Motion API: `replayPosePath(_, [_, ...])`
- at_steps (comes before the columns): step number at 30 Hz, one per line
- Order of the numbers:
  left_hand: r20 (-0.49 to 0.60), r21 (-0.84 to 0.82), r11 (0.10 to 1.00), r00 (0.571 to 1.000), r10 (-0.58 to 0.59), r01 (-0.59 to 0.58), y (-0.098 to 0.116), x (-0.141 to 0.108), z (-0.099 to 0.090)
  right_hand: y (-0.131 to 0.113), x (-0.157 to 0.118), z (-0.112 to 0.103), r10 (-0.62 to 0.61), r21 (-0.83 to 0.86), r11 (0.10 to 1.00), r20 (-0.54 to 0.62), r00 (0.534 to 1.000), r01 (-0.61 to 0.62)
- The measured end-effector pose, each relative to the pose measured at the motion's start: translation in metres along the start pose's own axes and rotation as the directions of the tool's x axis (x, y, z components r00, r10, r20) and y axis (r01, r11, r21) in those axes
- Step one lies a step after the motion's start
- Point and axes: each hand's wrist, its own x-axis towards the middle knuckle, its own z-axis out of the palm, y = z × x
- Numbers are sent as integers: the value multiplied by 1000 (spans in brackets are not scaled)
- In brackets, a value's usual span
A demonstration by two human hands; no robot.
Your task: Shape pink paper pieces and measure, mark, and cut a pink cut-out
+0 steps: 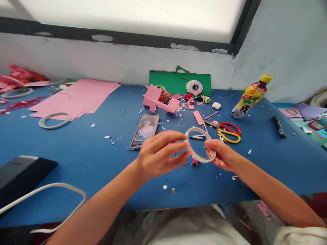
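A white tape roll [192,153] is held up over the blue table. My right hand [221,153] pinches its right side between thumb and fingers. At its left edge, my left hand [163,153] touches the roll with the fingertips, its fingers slightly bent and spread. Through the ring a dark blue and white tool [198,137] shows on the table. Scissors [228,132] with red and yellow handles lie just behind my right hand. A phone [146,131] rests behind my left hand.
Pink sheets [84,98] and another tape roll [55,120] lie left. Cut pink paper [158,98], a green board [166,80] and paper scraps are at the back. A yellow bottle [250,97] and black marker [278,127] stand and lie right. A black device [22,173] sits front left.
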Motion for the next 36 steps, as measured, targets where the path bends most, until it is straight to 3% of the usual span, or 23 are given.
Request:
replayPosePath(9, [244, -187, 978, 960, 136, -91, -9, 1, 1, -7, -3, -5, -11, 78, 997, 41, 999, 8])
replayPosePath(15, [333, -270, 962, 934, 132, -39, -7, 1, 1, -10, -4, -5, -18, 74, 997, 61, 998, 13])
replayPosePath(23, [392, -246, 969, 914, 107, -8, -7, -2, 0, -13, -4, -9, -17, 78, 997, 63, 998, 12])
replayPosePath(26, [357, -273, 962, 929, 98, 4, -7, -2, 0, -13, -4, -9, -29, 86, 996, 96, 995, 21])
replayPosePath(30, [211, -358, 919, 973, -91, 164, -1, 4, -3, -14, -5, -10, -63, 124, 991, 165, 984, 42])
replayPosePath(33, [213, -421, 834, 932, -292, 357, 3, 8, -5, -14, -5, -11, -56, 143, 989, 212, 976, 26])
replayPosePath(36, [278, -494, 715, 869, -409, 495, 6, 9, -5, -13, -2, -15, -35, 149, 989, 255, 966, -4])
